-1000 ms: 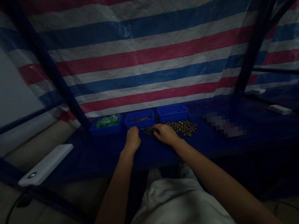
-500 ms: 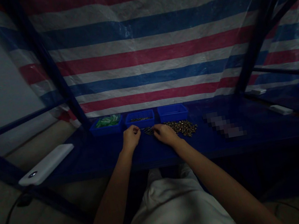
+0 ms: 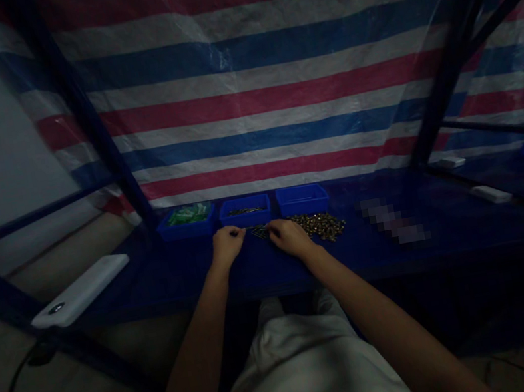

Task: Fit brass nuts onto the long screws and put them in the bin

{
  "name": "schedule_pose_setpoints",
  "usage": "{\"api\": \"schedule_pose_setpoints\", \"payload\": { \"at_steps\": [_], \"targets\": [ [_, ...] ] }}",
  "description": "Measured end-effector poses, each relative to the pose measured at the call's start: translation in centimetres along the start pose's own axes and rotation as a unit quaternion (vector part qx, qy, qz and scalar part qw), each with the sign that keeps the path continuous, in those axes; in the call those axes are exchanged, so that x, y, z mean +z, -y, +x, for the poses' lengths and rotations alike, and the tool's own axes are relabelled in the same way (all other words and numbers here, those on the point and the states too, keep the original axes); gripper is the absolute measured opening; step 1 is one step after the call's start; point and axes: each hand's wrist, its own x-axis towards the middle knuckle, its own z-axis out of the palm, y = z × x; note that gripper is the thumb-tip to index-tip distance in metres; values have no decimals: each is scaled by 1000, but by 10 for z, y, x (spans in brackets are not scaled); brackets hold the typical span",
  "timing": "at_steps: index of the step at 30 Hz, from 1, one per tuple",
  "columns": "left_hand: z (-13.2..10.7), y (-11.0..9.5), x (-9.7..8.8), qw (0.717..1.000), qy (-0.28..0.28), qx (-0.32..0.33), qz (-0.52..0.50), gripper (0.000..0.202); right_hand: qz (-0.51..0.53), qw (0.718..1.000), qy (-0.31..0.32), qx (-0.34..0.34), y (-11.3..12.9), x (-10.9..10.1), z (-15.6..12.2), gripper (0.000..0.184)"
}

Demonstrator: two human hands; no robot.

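At the middle of the blue table my left hand [image 3: 227,245] is closed in a pinch. A thin, dark rod-like piece pokes out from its fingertips towards the right. My right hand [image 3: 290,237] faces it, fingers curled and closed; what they hold, if anything, is hidden. Between the two hands lies a small heap of thin dark pieces [image 3: 259,231], too dim to name. Beside and partly behind my right hand spreads a pile of small brass-coloured metal parts [image 3: 324,225].
Three blue bins line the back: one with green packets [image 3: 189,214], one with thin metal pieces [image 3: 245,210], and a right bin [image 3: 303,207]. A white oblong device [image 3: 83,291] lies left. Blue posts [image 3: 74,107] frame the striped sheet [image 3: 235,102]. A blurred-out object [image 3: 393,220] lies right.
My left hand has shifted slightly left, away from the right hand. The right hand stays nearly in place, and the whole view has tilted a little.
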Motion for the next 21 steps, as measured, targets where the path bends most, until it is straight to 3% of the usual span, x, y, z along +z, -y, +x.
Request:
{"api": "schedule_pose_setpoints", "payload": {
  "at_steps": [3,7,11,13,16,21],
  "targets": [
    [1,-4,-4,977,0,-80,-199,18,0,1000,1,3,1,-2,-1,25],
    [3,-9,-11,878,9,-205,-433,25,-1,1000,7,6,1,-3,-2,26],
    [5,-14,-18,807,24,-251,-534,23,1,1000,3,3,-1,-2,-2,26],
    [4,-17,-21,789,30,-242,-563,22,3,1000,1,3,-1,-2,-2,26],
    [1,-22,-25,774,38,-173,-608,19,4,1000,2,3,-1,-2,-2,26],
    [-7,-28,-31,782,76,-76,-614,20,4,1000,8,10,0,-3,-1,27]
  ]
}}
